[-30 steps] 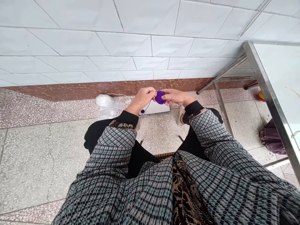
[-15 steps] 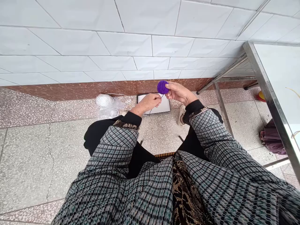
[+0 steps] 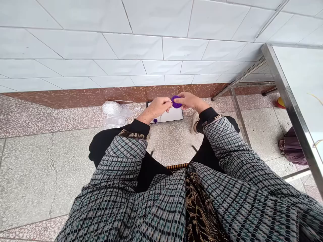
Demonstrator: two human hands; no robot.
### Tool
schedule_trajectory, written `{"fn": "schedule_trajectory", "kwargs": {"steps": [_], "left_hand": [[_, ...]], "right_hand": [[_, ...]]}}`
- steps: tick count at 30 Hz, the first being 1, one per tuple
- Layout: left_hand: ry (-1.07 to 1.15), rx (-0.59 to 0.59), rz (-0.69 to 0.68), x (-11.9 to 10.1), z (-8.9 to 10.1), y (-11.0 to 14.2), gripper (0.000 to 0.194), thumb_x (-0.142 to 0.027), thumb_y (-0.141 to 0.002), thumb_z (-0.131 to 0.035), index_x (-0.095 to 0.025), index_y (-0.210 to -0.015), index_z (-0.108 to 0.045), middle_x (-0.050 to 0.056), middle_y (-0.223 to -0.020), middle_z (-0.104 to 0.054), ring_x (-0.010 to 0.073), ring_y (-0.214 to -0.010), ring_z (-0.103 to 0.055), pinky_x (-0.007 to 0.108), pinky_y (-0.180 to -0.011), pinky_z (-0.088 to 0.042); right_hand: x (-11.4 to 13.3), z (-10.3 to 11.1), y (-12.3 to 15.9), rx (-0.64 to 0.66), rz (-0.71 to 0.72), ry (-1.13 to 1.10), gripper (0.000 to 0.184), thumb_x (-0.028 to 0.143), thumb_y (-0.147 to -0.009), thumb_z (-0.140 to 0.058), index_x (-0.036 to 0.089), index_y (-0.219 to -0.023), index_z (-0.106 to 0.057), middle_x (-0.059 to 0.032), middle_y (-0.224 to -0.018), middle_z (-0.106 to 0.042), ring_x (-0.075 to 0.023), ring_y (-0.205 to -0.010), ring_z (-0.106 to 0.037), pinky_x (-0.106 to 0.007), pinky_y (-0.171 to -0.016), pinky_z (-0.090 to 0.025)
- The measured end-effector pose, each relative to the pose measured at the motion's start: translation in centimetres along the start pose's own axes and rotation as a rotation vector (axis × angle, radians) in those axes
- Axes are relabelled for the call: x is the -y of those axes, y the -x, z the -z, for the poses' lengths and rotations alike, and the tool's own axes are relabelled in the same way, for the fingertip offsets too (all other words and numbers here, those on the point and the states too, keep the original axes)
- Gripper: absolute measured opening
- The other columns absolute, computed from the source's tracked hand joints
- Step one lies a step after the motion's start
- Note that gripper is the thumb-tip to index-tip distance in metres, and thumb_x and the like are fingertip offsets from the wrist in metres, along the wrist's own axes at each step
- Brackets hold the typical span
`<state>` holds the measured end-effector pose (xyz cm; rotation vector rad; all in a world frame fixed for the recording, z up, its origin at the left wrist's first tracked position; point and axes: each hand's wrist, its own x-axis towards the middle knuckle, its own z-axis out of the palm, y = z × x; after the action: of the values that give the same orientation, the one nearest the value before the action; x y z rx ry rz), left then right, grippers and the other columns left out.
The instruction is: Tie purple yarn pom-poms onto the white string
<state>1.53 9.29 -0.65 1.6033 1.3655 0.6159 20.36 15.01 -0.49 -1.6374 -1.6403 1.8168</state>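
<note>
A purple ball of yarn is gripped by my right hand, its fingers curled over the ball's right side. Close against the ball's left side, my left hand is closed in a pinch on the purple yarn strand, which barely shows at the fingertips. Below my hands a white, dark-edged tray lies on the floor, partly covered by my left hand. On its left part sits a smaller dark purple ball of yarn.
White yarn balls in clear plastic lie on the floor left of the tray. A metal-framed table stands at the right, with purple cloth below it. The tiled wall rises just ahead.
The purple ball went up and then came back down in my right hand. My left hand dropped below the ball, then rose again to its left side.
</note>
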Motion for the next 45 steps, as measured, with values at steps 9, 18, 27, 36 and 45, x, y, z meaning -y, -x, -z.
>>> {"fn": "schedule_trajectory", "kwargs": {"steps": [9,18,27,36,45], "left_hand": [[-0.039,0.178,0.035,-0.8,-1.0,0.2,0.02,-0.015,-0.083,-0.052,-0.019,-0.064,-0.057,-0.001,-0.06,-0.06,0.0127,-0.056,-0.053,0.026,-0.065,-0.045],[-0.093,-0.066,0.1,0.3,0.6,-0.4,0.022,-0.02,-0.081,-0.053,-0.02,-0.059,-0.056,0.001,-0.06,-0.063,0.0158,-0.062,-0.057,0.028,-0.063,-0.041],[-0.059,-0.068,0.045,0.0,0.2,-0.3,0.018,-0.019,-0.081,-0.052,-0.019,-0.065,-0.059,0.0,-0.06,-0.062,0.0151,-0.062,-0.059,0.027,-0.066,-0.044],[-0.028,0.172,0.027,-0.5,-1.9,0.0,0.02,-0.014,-0.084,-0.051,-0.019,-0.066,-0.056,0.0,-0.061,-0.06,0.0133,-0.061,-0.058,0.027,-0.069,-0.047],[-0.142,0.018,0.084,1.1,0.0,-0.9,0.025,-0.021,-0.085,-0.054,-0.02,-0.06,-0.057,0.002,-0.059,-0.062,0.0152,-0.06,-0.057,0.028,-0.061,-0.04]], "right_hand": [[0.4,0.4,0.4,0.182,0.231,-0.57,0.038,0.047,-0.094,-0.079,0.02,-0.093,-0.052,0.0066,-0.065,-0.055,-0.0069,-0.049,-0.052,-0.018,-0.047,-0.043],[0.6,1.0,1.7,0.354,0.11,-0.117,0.022,0.022,-0.096,-0.073,0.017,-0.109,-0.056,0.0027,-0.071,-0.064,-0.0074,-0.046,-0.054,-0.017,-0.045,-0.049],[0.8,-0.2,0.9,0.07,-0.027,0.12,0.022,0.018,-0.096,-0.074,0.018,-0.102,-0.053,0.0022,-0.066,-0.061,-0.0092,-0.046,-0.054,-0.018,-0.043,-0.046],[0.9,-0.3,0.7,0.035,0.101,-0.457,0.008,0.017,-0.106,-0.055,0.018,-0.101,-0.051,0.0042,-0.071,-0.06,-0.0064,-0.05,-0.055,-0.017,-0.052,-0.051],[0.1,1.6,1.6,0.47,0.187,-0.102,0.024,0.02,-0.092,-0.072,0.017,-0.11,-0.057,0.0026,-0.073,-0.063,-0.008,-0.048,-0.053,-0.018,-0.046,-0.046]]}}
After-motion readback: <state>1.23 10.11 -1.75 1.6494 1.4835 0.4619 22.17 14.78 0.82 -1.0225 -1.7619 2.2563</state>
